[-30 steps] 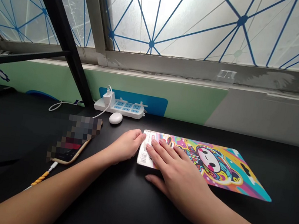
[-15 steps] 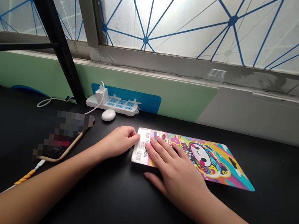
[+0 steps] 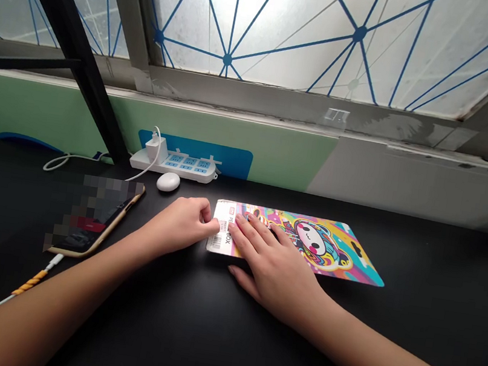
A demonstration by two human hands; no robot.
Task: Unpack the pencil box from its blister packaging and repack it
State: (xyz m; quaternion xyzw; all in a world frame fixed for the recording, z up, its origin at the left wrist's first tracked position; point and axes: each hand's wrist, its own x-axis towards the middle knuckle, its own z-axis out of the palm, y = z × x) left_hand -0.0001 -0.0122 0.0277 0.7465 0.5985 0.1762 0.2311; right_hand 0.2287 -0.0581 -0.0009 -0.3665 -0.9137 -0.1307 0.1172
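Observation:
A flat, brightly printed pencil-box package (image 3: 330, 251) with a cartoon face lies on the black desk (image 3: 204, 324). Its left end is white with a barcode label. My right hand (image 3: 272, 267) lies flat on that left part, fingers stretched out and pressing the package down. My left hand (image 3: 182, 226) is curled at the package's left edge, thumb and fingers pinched at the white label end.
A phone (image 3: 91, 221) on a charging cable lies left of my left hand. A white power strip (image 3: 173, 163) with a charger and a small white oval case (image 3: 168, 181) sit at the back by the wall. A black diagonal frame bar (image 3: 81, 73) rises at the left.
The view has drifted right, so everything sits further left in the picture. My left fingers have closed tighter on the package's left edge. My right hand stays flat on it.

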